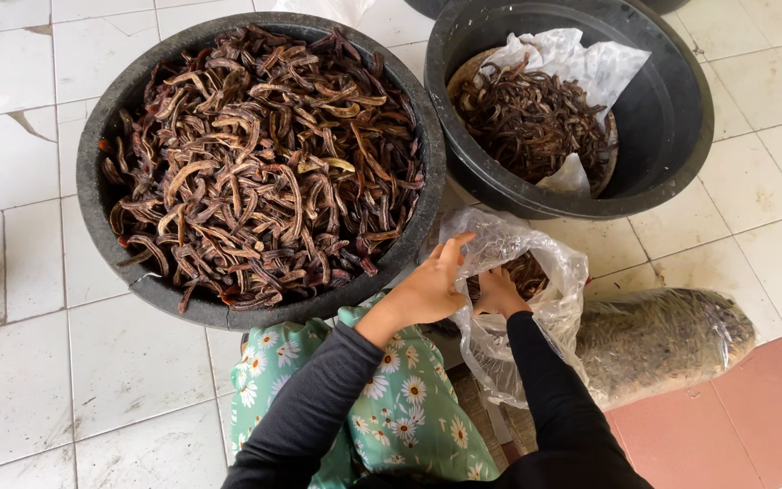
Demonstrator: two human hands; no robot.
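My left hand [429, 288] grips the near rim of a clear plastic bag [545, 312] and holds it open. My right hand [500, 292] is pushed down inside the bag, fingers among dark brown dried pods [529, 270]; whether it grasps any I cannot tell. In front of my left hand stands a large black basin [92, 195] heaped with curled brown pods [260, 163]. Both arms wear dark long sleeves over a green cloth with white flowers [391, 398].
A second black basin [672, 118] at the upper right holds a woven basket with white plastic [581, 59] and finer pods [531, 118]. A filled, closed plastic bag [662, 340] lies on its side to the right. The floor is white tile [20, 362], red at lower right.
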